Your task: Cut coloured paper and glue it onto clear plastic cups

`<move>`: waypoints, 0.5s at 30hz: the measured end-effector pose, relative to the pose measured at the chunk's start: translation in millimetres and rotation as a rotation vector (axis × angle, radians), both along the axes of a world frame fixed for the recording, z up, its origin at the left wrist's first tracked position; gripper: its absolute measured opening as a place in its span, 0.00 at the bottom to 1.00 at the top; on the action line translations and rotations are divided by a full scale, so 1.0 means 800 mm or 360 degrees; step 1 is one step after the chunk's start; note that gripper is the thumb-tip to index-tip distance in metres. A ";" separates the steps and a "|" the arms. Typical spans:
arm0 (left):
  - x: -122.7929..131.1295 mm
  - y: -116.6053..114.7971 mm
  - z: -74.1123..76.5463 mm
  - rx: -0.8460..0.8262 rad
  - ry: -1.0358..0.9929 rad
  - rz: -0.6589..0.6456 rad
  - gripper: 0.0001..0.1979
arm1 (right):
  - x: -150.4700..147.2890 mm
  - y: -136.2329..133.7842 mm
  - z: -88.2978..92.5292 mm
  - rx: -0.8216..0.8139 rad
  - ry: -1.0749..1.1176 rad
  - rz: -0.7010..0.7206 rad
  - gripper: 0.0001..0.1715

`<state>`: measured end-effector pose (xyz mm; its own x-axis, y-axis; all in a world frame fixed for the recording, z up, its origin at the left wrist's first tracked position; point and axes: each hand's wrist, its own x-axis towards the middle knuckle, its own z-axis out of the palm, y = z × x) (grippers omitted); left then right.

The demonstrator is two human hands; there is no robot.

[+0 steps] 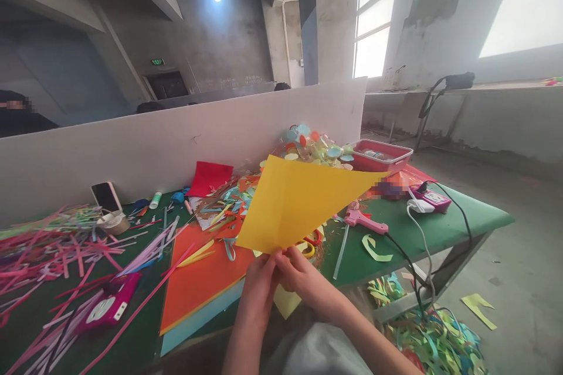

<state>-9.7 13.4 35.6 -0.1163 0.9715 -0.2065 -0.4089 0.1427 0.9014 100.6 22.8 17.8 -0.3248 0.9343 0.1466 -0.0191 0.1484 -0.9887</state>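
Observation:
A yellow sheet of paper [294, 202] stands up in front of me, tilted and slightly bent. My left hand [260, 278] pinches its lower edge. Right beside it, my right hand [301, 275] pinches the same edge, so the fingers of both hands meet. Behind the sheet, red and yellow scissor handles [310, 244] show only in part. Just left of my hands lies a stack of orange sheets [200, 275] with blue paper under it. A piece of pale yellow paper [287, 302] hangs below my hands.
A pink hot glue gun [365, 221] and a magenta power strip [433, 199] with cords lie right. A pink basket [382, 153] stands behind. Left are pink paper strips [48, 252], a phone [105, 196] and another magenta power strip [109, 304]. Paper scraps [435, 334] cover the floor.

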 end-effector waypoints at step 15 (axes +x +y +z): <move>0.015 -0.002 0.000 -0.0014 0.0062 -0.0099 0.20 | 0.003 0.027 -0.022 -0.0151 0.0224 -0.0009 0.31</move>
